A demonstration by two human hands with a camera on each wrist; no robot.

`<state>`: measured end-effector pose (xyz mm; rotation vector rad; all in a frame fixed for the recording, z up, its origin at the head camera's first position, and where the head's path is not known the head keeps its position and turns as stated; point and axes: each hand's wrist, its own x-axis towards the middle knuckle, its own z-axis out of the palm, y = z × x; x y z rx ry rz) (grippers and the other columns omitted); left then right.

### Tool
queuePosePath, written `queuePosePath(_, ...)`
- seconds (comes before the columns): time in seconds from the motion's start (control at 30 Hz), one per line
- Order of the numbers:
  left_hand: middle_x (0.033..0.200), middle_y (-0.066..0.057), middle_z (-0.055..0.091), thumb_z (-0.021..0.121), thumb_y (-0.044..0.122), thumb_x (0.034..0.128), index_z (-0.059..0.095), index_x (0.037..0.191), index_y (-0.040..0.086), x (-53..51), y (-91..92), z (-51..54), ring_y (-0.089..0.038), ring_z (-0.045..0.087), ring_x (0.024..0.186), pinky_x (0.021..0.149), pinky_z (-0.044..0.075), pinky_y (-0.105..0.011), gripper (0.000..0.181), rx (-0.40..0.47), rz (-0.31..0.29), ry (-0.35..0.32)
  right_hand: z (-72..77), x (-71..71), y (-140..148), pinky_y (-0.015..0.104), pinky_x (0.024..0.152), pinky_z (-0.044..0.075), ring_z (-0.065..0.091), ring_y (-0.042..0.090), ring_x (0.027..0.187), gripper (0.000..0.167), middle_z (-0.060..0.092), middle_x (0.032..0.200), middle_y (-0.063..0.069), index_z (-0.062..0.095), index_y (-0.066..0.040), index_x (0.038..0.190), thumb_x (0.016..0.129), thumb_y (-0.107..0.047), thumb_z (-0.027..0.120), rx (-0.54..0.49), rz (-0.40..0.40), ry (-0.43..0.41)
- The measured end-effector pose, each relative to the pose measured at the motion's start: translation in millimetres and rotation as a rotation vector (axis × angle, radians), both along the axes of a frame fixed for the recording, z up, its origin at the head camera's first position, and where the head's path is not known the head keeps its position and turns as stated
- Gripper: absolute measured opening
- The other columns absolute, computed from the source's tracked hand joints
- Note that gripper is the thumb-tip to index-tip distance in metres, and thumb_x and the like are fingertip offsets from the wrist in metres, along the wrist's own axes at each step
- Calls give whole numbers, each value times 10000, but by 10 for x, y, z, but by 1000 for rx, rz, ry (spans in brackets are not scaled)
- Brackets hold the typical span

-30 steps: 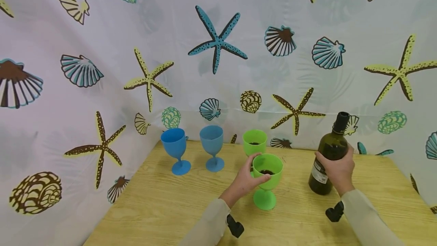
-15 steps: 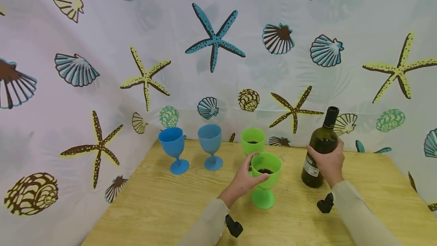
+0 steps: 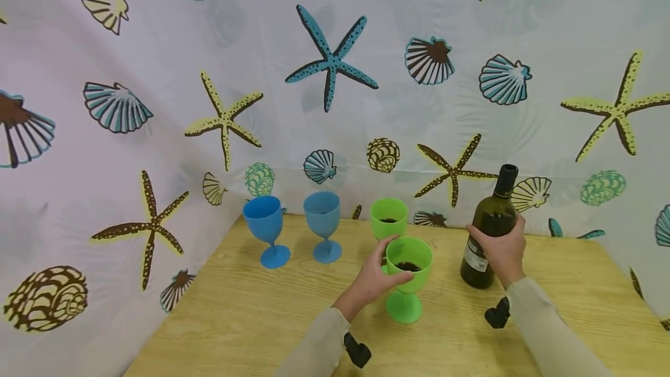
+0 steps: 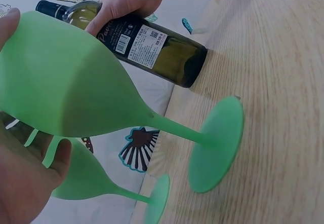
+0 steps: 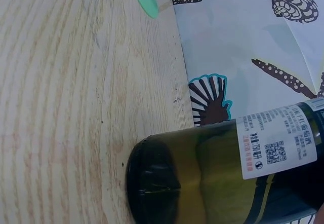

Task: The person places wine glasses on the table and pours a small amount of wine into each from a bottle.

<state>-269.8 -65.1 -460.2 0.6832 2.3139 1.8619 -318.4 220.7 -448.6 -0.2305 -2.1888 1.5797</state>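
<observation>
In the head view my left hand (image 3: 374,278) grips the bowl of the front green goblet (image 3: 405,304), thumb across its near side. Dark liquid shows inside this goblet, which stands upright on the wooden table (image 3: 251,319). To its right, my right hand (image 3: 502,246) holds a dark green wine bottle (image 3: 492,217) round its middle. The bottle's mouth is uncovered, and it leans slightly with the neck to the right. A white label (image 5: 276,143) shows in the right wrist view. Whether the bottle's base touches the table I cannot tell.
Behind the held goblet is a second green goblet (image 3: 389,217), also with dark liquid. A light blue goblet (image 3: 321,217) and a darker blue goblet (image 3: 263,220) stand farther left. A patterned curtain (image 3: 361,127) hangs along the table's back edge.
My right hand has moved the bottle a little left, toward the held goblet, mostly in the first half second. My left hand and the goblet have stayed in place.
</observation>
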Motion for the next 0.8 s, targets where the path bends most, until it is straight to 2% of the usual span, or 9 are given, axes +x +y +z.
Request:
queuePosePath(0.13,1408,-87,409,696,384,858,228,1502,160,17,-11,20,-256,421,1263,1014,373,-391,828,10,-21,-4,0,11,18,614,1020,312,306,388,1320,1107,274,1463,192,107,-149,1499,704,-470,808,20,21,2)
queuePosePath(0.2,1409,-121,404,699,413,849,223,1503,115,66,-22,96,-288,415,1266,1009,377,-401,862,10,-29,6,-3,12,31,616,1015,318,317,397,1311,1096,281,1457,201,102,-146,1497,716,-470,800,31,37,5)
queuePosePath(0.33,1415,-156,388,708,353,852,212,1499,57,155,-29,230,-318,400,1273,1010,375,-435,867,0,-33,4,1,36,68,622,1004,325,339,420,1291,1047,297,1445,224,94,-135,1497,762,-447,771,51,78,5)
queuePosePath(0.37,1417,-140,387,710,342,852,212,1502,75,160,-26,225,-302,401,1275,1011,375,-431,861,-3,-29,7,5,45,79,622,1001,328,346,423,1285,1035,304,1441,227,98,-132,1497,770,-443,766,52,89,5)
queuePosePath(0.47,1434,-86,374,709,321,856,212,1509,144,106,-11,101,-255,391,1288,1019,369,-426,840,-8,-12,16,16,73,106,618,994,339,367,429,1269,1012,328,1428,230,109,-129,1501,785,-435,756,56,114,-2)
queuePosePath(0.57,1469,-63,334,695,315,869,204,1512,183,82,-8,32,-239,360,1318,1033,358,-417,820,-4,-5,21,24,98,131,621,993,339,370,434,1263,1026,323,1429,236,75,-133,1511,795,-427,749,59,145,-21)
queuePosePath(0.7,1509,-58,284,663,239,902,192,1514,149,95,-32,33,-249,303,1358,1058,333,-444,777,3,5,33,36,136,170,643,998,314,326,461,1284,1080,246,1463,267,-43,-141,1518,817,-430,726,79,198,-60)
queuePosePath(0.73,1512,-49,281,652,213,912,189,1514,149,75,-43,-5,-246,296,1363,1063,328,-452,762,8,8,47,36,153,180,649,997,309,308,468,1293,1091,221,1472,276,-70,-142,1516,822,-436,718,94,207,-69)
queuePosePath(0.8,1513,-57,283,629,164,926,180,1513,116,87,-86,10,-250,286,1368,1071,318,-470,740,5,8,67,32,194,201,657,994,306,280,479,1305,1103,185,1482,289,-111,-140,1510,833,-447,703,124,227,-85)
